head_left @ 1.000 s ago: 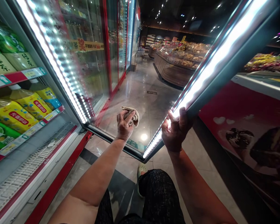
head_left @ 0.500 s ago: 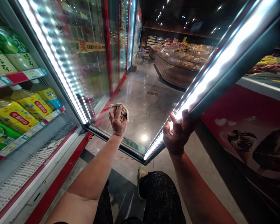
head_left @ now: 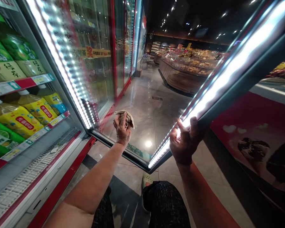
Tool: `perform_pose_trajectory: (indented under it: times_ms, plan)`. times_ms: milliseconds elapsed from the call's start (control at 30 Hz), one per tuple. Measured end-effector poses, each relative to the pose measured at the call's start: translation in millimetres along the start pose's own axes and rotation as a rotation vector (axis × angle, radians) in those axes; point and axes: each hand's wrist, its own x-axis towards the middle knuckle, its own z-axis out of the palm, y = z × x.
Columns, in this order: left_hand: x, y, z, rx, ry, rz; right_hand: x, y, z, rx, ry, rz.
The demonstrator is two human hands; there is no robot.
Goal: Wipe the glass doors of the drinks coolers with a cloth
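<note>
A glass cooler door (head_left: 142, 122) stands swung out in front of me, its frame edged with bright light strips. My left hand (head_left: 123, 131) is closed around a crumpled beige cloth (head_left: 130, 119) and holds it at the lower part of the pane. Whether the cloth presses on the glass is hard to tell. On the right, my right hand (head_left: 186, 139) grips the door's outer frame (head_left: 224, 104), fingers wrapped over the lit edge and the thumb side toward the glass.
At the left, the open cooler holds green-labelled bottles (head_left: 21, 47) and yellow-labelled bottles (head_left: 23, 117) above a white wire rack (head_left: 35, 171). A red-sided freezer chest (head_left: 247, 126) stands right. Beyond the glass are tiled floor and a wooden display counter (head_left: 180, 76).
The whole view has shifted slightly, so the door and both hands sit a little lower and further right. Both hands keep their holds on the cloth and the frame.
</note>
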Motion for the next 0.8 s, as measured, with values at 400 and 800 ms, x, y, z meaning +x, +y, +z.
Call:
perform_pose_trajectory:
  times_ms: [400, 800]
  plan:
    - [26, -19, -4.1, 0.043, 0.071, 0.006, -12, 6, 3, -0.103, -0.052, 0.058]
    - [40, -39, -11.5, 0.045, 0.108, -0.018, -19, 7, 3, -0.097, -0.086, 0.143]
